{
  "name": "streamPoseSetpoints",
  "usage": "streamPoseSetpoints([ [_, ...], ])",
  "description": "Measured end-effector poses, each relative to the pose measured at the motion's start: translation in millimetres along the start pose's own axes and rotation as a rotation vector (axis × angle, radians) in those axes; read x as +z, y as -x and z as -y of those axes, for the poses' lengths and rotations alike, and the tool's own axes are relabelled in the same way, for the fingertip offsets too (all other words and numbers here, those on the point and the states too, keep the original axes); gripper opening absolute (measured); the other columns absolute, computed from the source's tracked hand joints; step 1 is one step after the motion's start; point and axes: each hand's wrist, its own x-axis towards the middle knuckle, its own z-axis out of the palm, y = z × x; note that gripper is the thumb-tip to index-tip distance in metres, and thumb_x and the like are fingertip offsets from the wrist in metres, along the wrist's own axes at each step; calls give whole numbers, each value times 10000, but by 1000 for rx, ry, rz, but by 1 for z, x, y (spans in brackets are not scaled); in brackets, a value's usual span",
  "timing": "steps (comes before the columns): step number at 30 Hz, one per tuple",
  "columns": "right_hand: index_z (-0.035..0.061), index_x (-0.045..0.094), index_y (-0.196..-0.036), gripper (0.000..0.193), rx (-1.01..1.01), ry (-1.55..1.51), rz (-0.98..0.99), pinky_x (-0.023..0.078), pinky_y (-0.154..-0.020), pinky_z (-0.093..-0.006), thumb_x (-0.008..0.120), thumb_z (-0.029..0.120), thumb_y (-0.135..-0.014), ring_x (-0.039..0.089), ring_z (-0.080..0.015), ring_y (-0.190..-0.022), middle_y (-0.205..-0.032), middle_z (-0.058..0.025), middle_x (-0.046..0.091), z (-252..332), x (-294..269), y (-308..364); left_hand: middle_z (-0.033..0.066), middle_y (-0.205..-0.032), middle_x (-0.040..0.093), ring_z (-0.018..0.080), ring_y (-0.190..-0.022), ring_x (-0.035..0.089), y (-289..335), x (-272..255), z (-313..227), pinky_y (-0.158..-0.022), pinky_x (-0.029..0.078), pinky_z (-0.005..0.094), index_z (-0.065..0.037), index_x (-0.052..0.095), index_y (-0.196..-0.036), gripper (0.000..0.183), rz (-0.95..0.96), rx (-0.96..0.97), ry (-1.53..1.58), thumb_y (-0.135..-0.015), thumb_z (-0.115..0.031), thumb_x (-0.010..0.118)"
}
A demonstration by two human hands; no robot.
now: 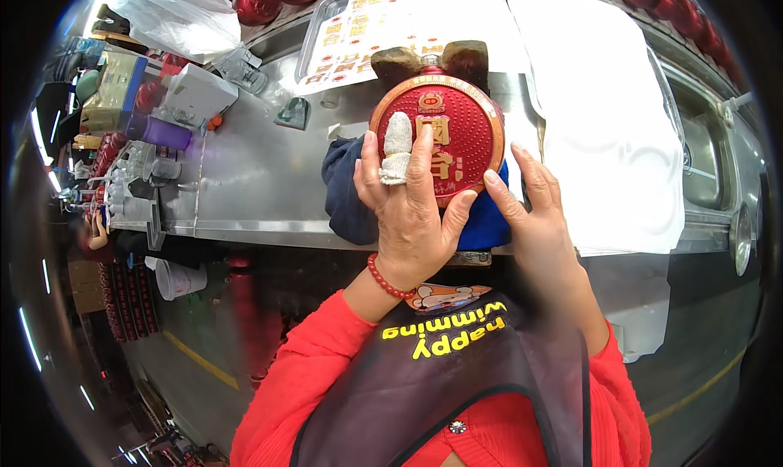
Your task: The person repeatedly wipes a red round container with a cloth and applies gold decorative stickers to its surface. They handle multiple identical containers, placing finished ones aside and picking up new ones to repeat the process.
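Observation:
A round red bottle [477, 132] with a studded face, a gold rim and raised gold characters lies face up at the bench's front, its neck pointing away from me. My left hand [416, 214] rests on its lower left face, fingers spread. A pale cloth finger sleeve [397, 145] covers one of its fingers. Beside the lower right rim, my right hand [534, 214] has its fingers apart, one fingertip at the rim. Dark blue cloth [347, 190] is bunched under and left of the bottle. Two worn brown blocks [465, 59] flank the neck.
Beyond the bottle, a sheet of gold and red stickers [367, 30] lies over a clear tray. White sheeting [616, 124] covers the bench at right, before a metal sink [697, 141]. A purple cup [159, 131], boxes and glassware crowd the left. More red bottles [257, 2] stand behind.

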Motion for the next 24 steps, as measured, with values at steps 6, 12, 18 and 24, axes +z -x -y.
streamPoseSetpoints([
  [6, 209, 610, -1447, 724, 5, 61, -10, 432, -1079, -494, 649, -65, -778, 490, -416, -1328, -1539, -226, 441, 2, -1, 0, 255, -1546, 382, 484, -1488, 175, 0, 3, 4, -1168, 121, 625, -17, 363, -1562, 806, -37, 24, 54, -989, -526, 610],
  [12, 242, 618, -1438, 744, 28, 102, 7, 424, -1066, -495, 624, -97, -776, 475, -406, -1340, -1556, -221, 423, 12, 0, 2, 280, -1539, 378, 480, -1488, 183, 8, -3, 11, -1189, 120, 588, -7, 351, -1563, 799, -28, 16, 108, -1002, -520, 598],
  [18, 276, 623, -1429, 720, 32, 161, 14, 417, -1039, -499, 628, -77, -802, 468, -409, -1340, -1574, -215, 405, 16, -1, 4, 289, -1584, 341, 506, -1496, 199, 15, -6, 23, -1215, 105, 576, 6, 332, -1568, 829, -47, 19, 162, -979, -478, 658],
  [24, 305, 631, -1419, 681, 15, 198, 25, 413, -1032, -499, 624, -50, -837, 464, -398, -1342, -1586, -211, 391, 23, 2, 6, 290, -1554, 383, 510, -1484, 222, 19, 0, 31, -1212, 107, 579, 17, 295, -1574, 851, -104, -27, 232, -978, -465, 665],
])
